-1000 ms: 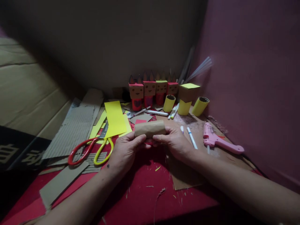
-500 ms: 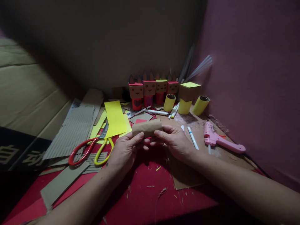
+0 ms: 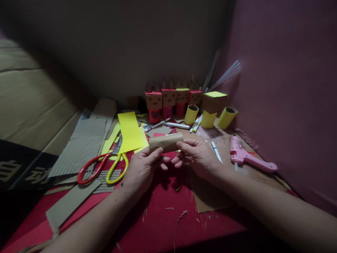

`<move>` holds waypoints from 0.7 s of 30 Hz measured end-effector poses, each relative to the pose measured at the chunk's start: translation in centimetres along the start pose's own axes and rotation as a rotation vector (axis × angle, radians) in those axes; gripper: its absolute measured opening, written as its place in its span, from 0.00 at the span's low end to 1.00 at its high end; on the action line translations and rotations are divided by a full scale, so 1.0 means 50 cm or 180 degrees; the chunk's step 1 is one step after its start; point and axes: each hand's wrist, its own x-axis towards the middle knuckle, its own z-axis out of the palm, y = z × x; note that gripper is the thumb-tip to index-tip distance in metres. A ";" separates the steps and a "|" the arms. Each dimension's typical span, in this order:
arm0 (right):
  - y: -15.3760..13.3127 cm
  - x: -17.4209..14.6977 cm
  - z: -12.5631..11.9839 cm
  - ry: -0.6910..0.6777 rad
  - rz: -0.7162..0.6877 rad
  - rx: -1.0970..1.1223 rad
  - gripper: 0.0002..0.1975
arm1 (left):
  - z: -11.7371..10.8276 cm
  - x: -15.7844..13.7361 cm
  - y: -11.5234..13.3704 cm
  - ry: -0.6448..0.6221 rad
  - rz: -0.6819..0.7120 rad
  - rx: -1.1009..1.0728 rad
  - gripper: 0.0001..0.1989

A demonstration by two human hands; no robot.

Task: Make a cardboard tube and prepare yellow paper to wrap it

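Note:
A strip of brown cardboard (image 3: 165,141), bent into a curve, is held up above the red tabletop (image 3: 163,196). My left hand (image 3: 144,163) grips its left end, thumb on the near face. At the right end my right hand (image 3: 196,154) pinches it between thumb and fingers. Just left of my left hand lie scissors (image 3: 105,165) with one red and one yellow handle, their blades partly under a yellow paper sheet (image 3: 130,131). Right of my right hand rests a white marker with a blue band (image 3: 216,151).
Cardboard figures with drawn faces (image 3: 154,102) stand at the back, beside yellow tubes (image 3: 191,115) and a yellow-topped box figure (image 3: 214,102). A pink glue gun (image 3: 246,156) lies at right. Corrugated cardboard pieces (image 3: 81,144) are piled at left. A purple wall (image 3: 284,88) bounds the right side.
My right thumb and fingers have shifted slightly on the right end of the cardboard strip, the fingertips curling lower beneath it. The view has moved a little. The strip stays held by both hands.

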 end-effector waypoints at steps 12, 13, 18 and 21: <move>-0.001 -0.005 0.005 0.0058 -0.0306 0.0057 0.04 | 0.010 -0.005 0.004 -0.0086 -0.0082 -0.0296 0.14; -0.002 -0.006 0.006 0.0044 -0.0311 0.0042 0.03 | 0.011 -0.007 0.005 -0.0068 -0.0086 -0.0270 0.15; -0.003 -0.007 0.008 -0.0014 -0.0500 -0.0078 0.04 | 0.015 -0.015 0.017 0.0053 -0.0048 -0.0050 0.17; 0.000 -0.003 0.003 -0.0127 -0.0727 -0.0176 0.07 | 0.015 -0.017 0.025 0.0164 0.0179 0.0313 0.14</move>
